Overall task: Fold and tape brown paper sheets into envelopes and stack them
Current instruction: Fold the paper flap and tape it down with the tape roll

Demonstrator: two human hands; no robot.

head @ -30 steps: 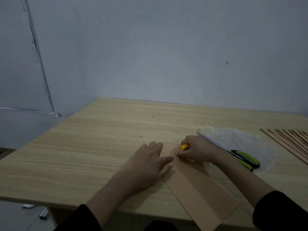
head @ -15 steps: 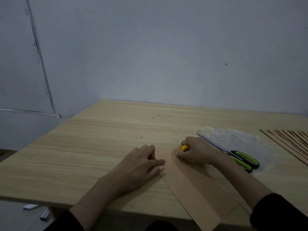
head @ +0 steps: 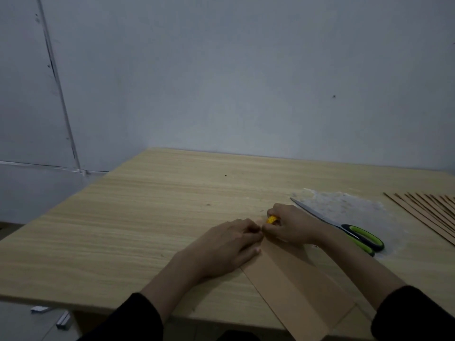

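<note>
While the folded paper [head: 295,291] lies by the wood table's [head: 147,217] front edge, the right hand [head: 293,227] grips a yellow item [head: 272,219] and the left hand [head: 226,247] curls its fingers at the paper's far end; can't tell if it's pinching. Scissors [head: 357,235] just beside, bare grey wall [head: 221,82] behind.

We wear a black long-sleeved top; the left sleeve [head: 138,318] and right sleeve [head: 416,313] end partway up our forearms, leaving our left hand [head: 229,247] and right hand [head: 293,226] bare.
</note>
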